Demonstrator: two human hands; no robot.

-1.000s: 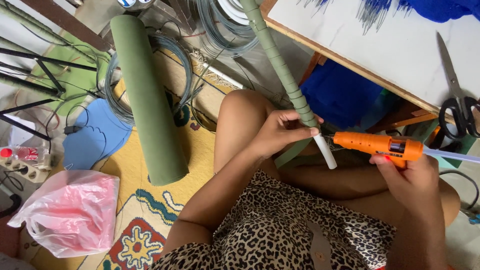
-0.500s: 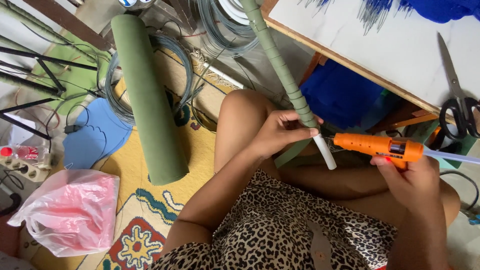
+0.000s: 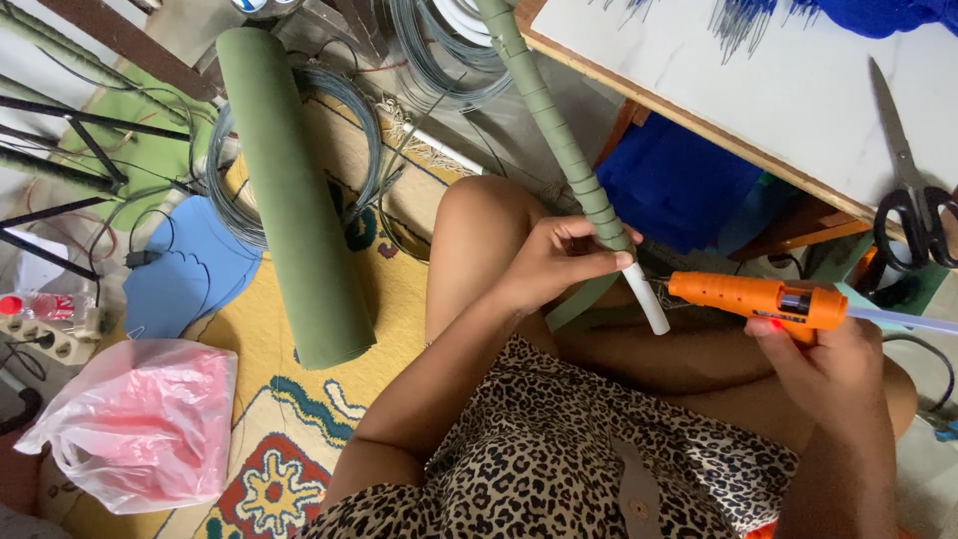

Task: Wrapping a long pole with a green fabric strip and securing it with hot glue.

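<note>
Left hand: left hand (image 3: 559, 262) is closed around the lower end of the green-wrapped rod (image 3: 559, 140), fingers curled over the wrapping, thumb underneath.
Right hand: right hand (image 3: 823, 354) grips the orange glue gun (image 3: 758, 297), fingers wrapped tight round its handle, nozzle pointing left toward the rod.
Rod: it runs on a slant from the top edge down to the left hand, above the bare knee; a white unwrapped tip (image 3: 651, 302) sticks out below the fingers, just beside the gun's nozzle.
Green strip: a loose green band (image 3: 584, 299) hangs from under the left hand, across the thigh.
Surface: white surface (image 3: 758, 90) with a wooden edge sits upper right, black-handled scissors (image 3: 913, 190) lying on it.
Floor: a rolled green sheet (image 3: 294, 200) lies on the yellow patterned rug (image 3: 299, 429), coils of wire (image 3: 439, 60) near it, a pink plastic bag (image 3: 140, 424) at lower left.
Under the surface: blue fabric (image 3: 679, 185).
</note>
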